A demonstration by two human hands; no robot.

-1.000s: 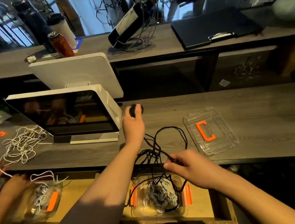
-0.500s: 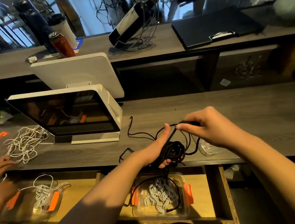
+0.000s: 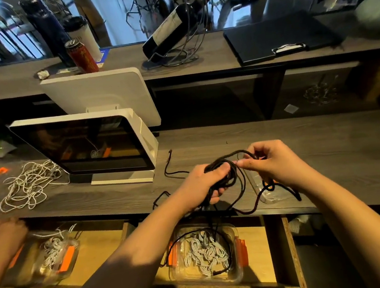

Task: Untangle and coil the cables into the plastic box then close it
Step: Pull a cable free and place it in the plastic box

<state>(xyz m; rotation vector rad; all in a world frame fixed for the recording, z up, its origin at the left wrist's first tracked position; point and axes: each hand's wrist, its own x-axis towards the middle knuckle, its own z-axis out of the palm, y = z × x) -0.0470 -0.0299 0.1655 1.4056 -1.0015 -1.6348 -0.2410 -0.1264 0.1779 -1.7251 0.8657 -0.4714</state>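
Both hands work a thin black cable (image 3: pixel 225 175) above the grey wooden counter (image 3: pixel 327 152)

The left hand (image 3: pixel 203 185) grips the bundled loops; the right hand (image 3: pixel 271 160) pinches a strand, now closer to the left than half a second ago. Below, the clear plastic box with orange clips (image 3: pixel 206 253) holds coiled white cables (image 3: pixel 204 253) in the open drawer (image 3: pixel 256 254)

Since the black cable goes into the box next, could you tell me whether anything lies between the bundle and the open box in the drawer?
No solid thing blocks the way. The left hand holds the black cable bundle above the plastic box, which sits open in the drawer below. Coiled white cable already lies inside, and loose black strands hang into it.
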